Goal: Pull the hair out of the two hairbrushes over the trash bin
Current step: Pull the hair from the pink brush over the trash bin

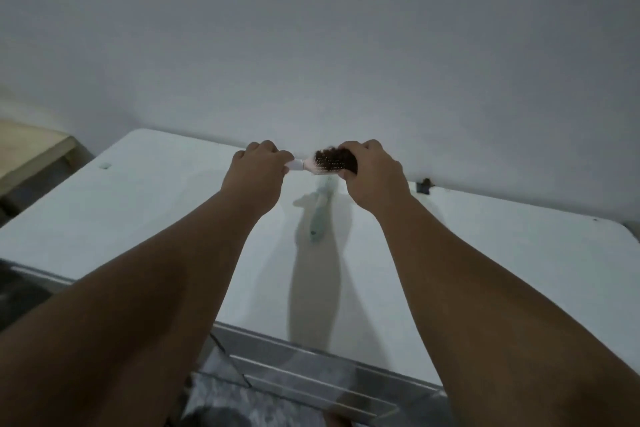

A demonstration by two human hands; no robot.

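A pink-and-white hairbrush (313,164) is held level above the far part of the white table (138,204). My left hand (258,168) grips its white handle. My right hand (372,175) is closed over the brush head, fingers in the dark brown hair (334,158) tangled in the bristles. A second, pale green hairbrush (320,215) lies on the table below, handle toward me, its head partly hidden behind my right hand. No trash bin shows in this view.
A plain wall rises right behind the table. A wooden surface (31,152) stands at the far left. A small dark bracket (424,186) sits at the table's back edge. The table's metal frame (311,381) and mottled floor show below its near edge.
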